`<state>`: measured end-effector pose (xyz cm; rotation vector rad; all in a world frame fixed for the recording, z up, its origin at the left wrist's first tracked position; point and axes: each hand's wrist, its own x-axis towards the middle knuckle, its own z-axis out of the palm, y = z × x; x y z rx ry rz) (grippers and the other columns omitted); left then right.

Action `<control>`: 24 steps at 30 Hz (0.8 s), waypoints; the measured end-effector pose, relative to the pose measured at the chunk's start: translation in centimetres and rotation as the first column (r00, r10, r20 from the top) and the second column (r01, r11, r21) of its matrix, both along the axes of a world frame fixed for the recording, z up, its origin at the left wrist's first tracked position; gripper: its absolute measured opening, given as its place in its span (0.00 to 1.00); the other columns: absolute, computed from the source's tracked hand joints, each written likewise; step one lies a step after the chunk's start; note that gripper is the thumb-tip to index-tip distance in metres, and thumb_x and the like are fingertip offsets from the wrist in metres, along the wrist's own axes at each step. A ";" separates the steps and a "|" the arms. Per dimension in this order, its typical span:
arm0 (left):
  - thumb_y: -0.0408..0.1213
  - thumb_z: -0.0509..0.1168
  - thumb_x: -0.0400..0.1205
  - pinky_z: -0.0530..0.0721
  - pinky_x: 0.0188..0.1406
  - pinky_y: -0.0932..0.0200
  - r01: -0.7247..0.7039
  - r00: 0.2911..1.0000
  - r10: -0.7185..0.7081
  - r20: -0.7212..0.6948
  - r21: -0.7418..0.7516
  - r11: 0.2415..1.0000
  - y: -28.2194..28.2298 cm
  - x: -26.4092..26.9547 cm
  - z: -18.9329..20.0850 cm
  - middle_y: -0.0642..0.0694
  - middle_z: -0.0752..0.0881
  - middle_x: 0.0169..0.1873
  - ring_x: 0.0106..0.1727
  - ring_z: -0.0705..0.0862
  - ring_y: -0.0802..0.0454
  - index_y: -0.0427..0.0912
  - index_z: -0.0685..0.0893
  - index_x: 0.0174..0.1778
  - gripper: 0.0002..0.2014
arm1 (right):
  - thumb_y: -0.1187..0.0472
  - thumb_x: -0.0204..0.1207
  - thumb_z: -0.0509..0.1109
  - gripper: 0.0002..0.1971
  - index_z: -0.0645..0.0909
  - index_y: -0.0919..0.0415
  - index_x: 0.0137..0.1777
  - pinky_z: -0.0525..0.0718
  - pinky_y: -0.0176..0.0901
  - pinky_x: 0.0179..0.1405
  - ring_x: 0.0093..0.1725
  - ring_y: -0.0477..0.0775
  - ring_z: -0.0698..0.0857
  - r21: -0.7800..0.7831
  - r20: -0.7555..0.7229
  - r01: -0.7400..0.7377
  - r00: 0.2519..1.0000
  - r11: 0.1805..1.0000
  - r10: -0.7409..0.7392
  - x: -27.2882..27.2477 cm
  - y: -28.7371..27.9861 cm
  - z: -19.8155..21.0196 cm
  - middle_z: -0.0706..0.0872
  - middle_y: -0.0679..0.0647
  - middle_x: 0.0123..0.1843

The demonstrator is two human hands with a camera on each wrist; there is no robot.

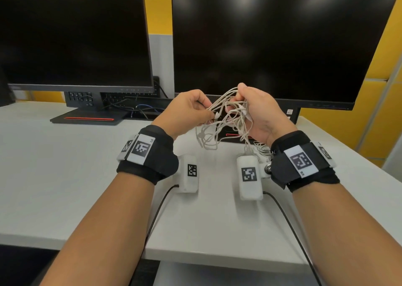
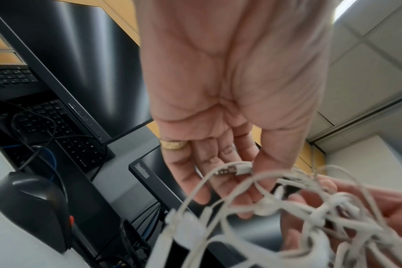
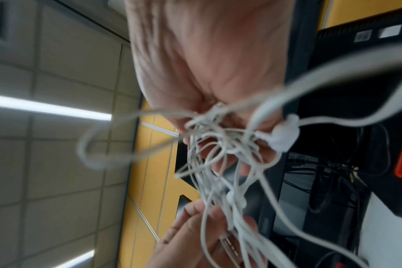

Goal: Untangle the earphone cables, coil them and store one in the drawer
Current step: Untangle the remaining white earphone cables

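Observation:
A tangle of white earphone cables (image 1: 226, 116) hangs in the air between both hands, above the white desk (image 1: 65, 166). My left hand (image 1: 208, 113) pinches a strand with a plug end (image 2: 232, 170) between thumb and fingers. My right hand (image 1: 239, 99) grips the main knot of cables (image 3: 220, 137) in curled fingers. Loose loops dangle below, and a further bundle of white cable (image 1: 260, 147) lies on the desk by my right wrist. No drawer shows in any view.
Two dark monitors (image 1: 71, 31) (image 1: 282, 35) stand close behind the hands, their bases (image 1: 87, 118) on the desk. A black mouse (image 2: 30, 208) and keyboard (image 2: 57, 130) lie to the left. Black wrist-camera cables (image 1: 161, 207) trail over the desk's front edge.

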<state>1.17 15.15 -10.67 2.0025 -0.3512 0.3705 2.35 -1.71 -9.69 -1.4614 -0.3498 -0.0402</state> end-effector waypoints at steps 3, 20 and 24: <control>0.30 0.72 0.78 0.90 0.43 0.59 -0.030 0.999 0.031 0.018 -0.052 0.998 0.1 0.0 0.1 0.44 0.91 0.38 0.38 0.90 0.54 0.43 0.81 0.44 0.06 | 0.54 0.88 0.59 0.14 0.75 0.59 0.42 0.89 0.53 0.44 0.34 0.50 0.85 -0.045 -0.020 0.017 1.000 0.999 -0.018 -0.2 0.1 0.1 0.82 0.55 0.36; 0.38 0.70 0.81 0.83 0.44 0.73 -0.103 0.975 0.114 0.188 -0.070 0.992 0.7 0.5 0.0 0.53 0.88 0.40 0.43 0.86 0.63 0.50 0.88 0.46 0.03 | 0.57 0.84 0.66 0.06 0.85 0.53 0.51 0.83 0.33 0.26 0.38 0.51 0.89 -0.358 0.200 0.066 0.980 0.931 0.007 -0.9 0.7 -0.6 0.90 0.60 0.45; 0.38 0.72 0.80 0.79 0.43 0.73 -0.188 0.954 0.195 0.229 -0.054 0.981 0.9 0.7 0.0 0.58 0.86 0.37 0.42 0.84 0.65 0.52 0.88 0.44 0.03 | 0.59 0.87 0.61 0.08 0.82 0.55 0.48 0.89 0.41 0.35 0.47 0.54 0.91 -0.361 0.172 -0.009 0.982 0.932 0.076 -0.8 0.7 -0.6 0.88 0.62 0.55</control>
